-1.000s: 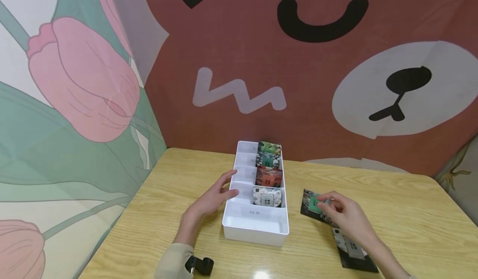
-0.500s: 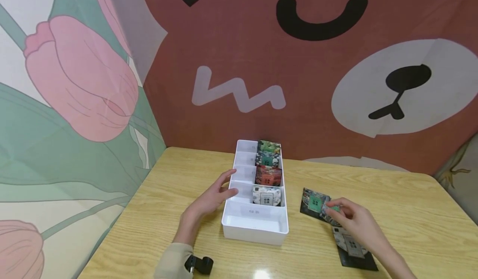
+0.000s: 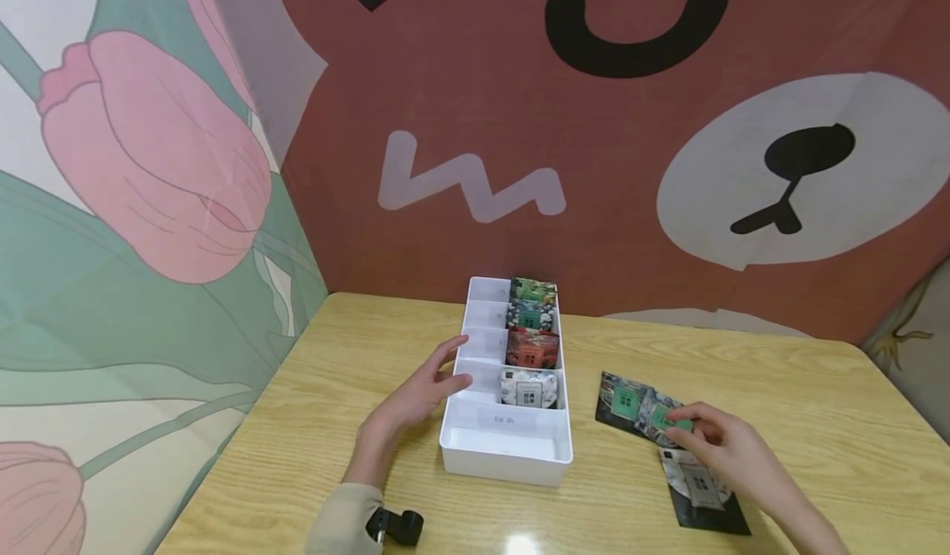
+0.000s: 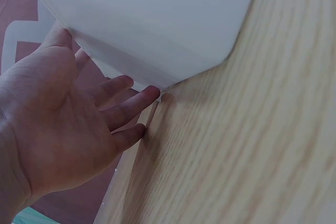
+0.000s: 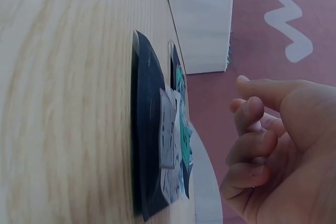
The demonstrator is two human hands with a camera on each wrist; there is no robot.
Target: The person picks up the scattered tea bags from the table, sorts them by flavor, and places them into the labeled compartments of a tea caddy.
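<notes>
A white divided tray stands on the table with small printed packets in its compartments. At its left side is my left hand, thumb and fingers extended along the rim; in the left wrist view its fingers lie close to the tray wall. Right of the tray lie a green-labelled packet and a second green-labelled packet that overlaps it. Nearer me lies a white-and-black packet. My right hand hovers at the second green packet, fingers loosely curled and holding nothing in the right wrist view.
In the tray, from back to front, sit a green packet, a dark teal packet, a red packet and a white packet. The front compartment bears a label. A printed wall cloth rises behind the table.
My right hand has drawn back to the right, uncovering more of the second green packet, which stays beside the first. My left hand has kept its place at the tray.
</notes>
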